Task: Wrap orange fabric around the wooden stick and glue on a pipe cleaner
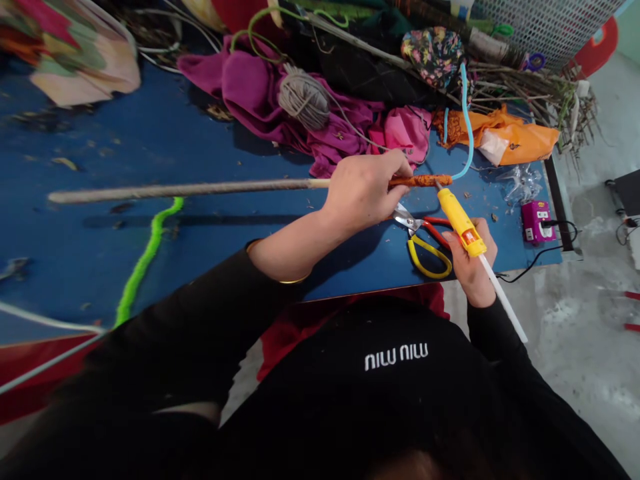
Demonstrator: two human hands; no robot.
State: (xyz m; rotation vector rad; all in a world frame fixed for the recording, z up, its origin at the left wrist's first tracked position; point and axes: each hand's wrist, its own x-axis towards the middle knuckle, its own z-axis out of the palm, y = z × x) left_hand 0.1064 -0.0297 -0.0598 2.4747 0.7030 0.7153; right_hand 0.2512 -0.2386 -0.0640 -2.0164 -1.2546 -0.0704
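Observation:
My left hand (363,189) pinches a long stick (200,189) near its right end, holding it level above the blue table. The stick's left part is wrapped in grey, and its right end is covered in orange material (425,181). In my right hand (473,257) is a yellow glue gun (459,217) with a white glue stick out of its back. The gun's nozzle touches or nearly touches the orange end. A light blue fuzzy strand (469,127) meets the stick's tip. Scissors with red and yellow handles (429,257) lie between my hands.
Behind lie purple cloth (255,93), grey yarn (304,99), an orange bag (530,139) and bundled twigs (520,83). A green fuzzy strand (150,257) rests at left. A purple power box (537,222) with a cord sits near the blue table's (210,267) right edge.

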